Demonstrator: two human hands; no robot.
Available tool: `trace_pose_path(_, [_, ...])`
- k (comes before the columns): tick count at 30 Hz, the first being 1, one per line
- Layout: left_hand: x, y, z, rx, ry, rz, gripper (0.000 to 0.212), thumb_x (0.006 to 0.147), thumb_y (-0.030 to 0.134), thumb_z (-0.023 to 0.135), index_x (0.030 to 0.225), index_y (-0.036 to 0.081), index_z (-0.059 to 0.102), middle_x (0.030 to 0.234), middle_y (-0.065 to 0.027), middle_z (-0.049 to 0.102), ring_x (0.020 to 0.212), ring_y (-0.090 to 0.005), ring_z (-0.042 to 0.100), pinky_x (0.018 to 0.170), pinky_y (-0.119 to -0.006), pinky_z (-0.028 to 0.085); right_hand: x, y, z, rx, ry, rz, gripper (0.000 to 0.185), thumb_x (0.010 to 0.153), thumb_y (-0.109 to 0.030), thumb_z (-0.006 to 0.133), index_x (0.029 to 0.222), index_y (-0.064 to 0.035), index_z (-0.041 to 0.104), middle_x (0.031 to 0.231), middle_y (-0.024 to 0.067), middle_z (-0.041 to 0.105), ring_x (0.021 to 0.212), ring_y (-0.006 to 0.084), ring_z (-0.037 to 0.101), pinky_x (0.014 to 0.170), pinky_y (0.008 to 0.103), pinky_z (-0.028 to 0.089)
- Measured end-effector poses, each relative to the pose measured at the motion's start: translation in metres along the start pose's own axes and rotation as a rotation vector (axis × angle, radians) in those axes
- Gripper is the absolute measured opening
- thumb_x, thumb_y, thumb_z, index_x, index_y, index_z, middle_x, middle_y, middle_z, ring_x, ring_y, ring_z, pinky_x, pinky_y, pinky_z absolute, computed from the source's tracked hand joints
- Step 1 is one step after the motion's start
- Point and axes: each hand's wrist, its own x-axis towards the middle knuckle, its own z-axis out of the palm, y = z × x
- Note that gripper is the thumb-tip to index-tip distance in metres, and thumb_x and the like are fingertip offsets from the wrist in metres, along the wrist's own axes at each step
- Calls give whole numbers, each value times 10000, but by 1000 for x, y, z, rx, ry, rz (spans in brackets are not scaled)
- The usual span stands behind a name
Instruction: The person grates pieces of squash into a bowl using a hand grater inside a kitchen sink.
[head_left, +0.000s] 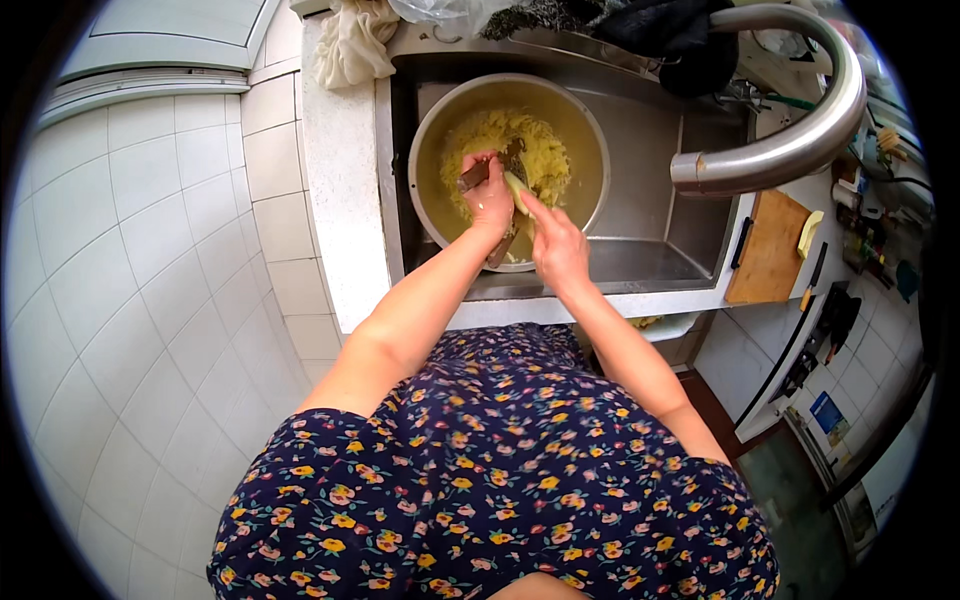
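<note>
A large metal bowl (596, 142) stands in the stainless-steel sink, with pale yellow shreds (551, 157) heaped inside. My left hand (491, 196) is closed around the brown frame of what looks like a hand grater (472, 177), held over the shreds. The grater's lower end (501, 251) reaches toward the bowl's near rim; my hands cover much of its middle. In my right hand (561, 246) is a long, pale yellow-green piece of vegetable (517, 191), its kind unclear. That piece lies against the grater, with my fingers stretched along it. A few light bits stick to my left hand.
A curved steel faucet (757, 171) arches over the sink's right side. On the right counter are a wooden cutting board (765, 244), a pale yellow piece (810, 234) at its edge and a knife (814, 277). A cream cloth (356, 45) hangs at the back left corner.
</note>
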Motion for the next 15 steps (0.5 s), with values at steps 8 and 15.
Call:
trace_pose_path(8, [-1,4,-1,44,13,-21,74,836,28,533,895,22,489,890,-57,579,837,-129,522,776,-251,415,-9,-16,-13,69,-17,-74,564,731,-3,512,1216,-293,515,754,181,571,676,370,594,625,450,495])
trace_pose_path(15, [1,2,1,146,20,-3,58,841,45,531,889,31,502,867,-60,574,812,-136,522,756,-255,417,30,32,12,-71,-87,50,553,735,-20,503,1229,-267,511,814,199,595,713,344,614,626,446,499])
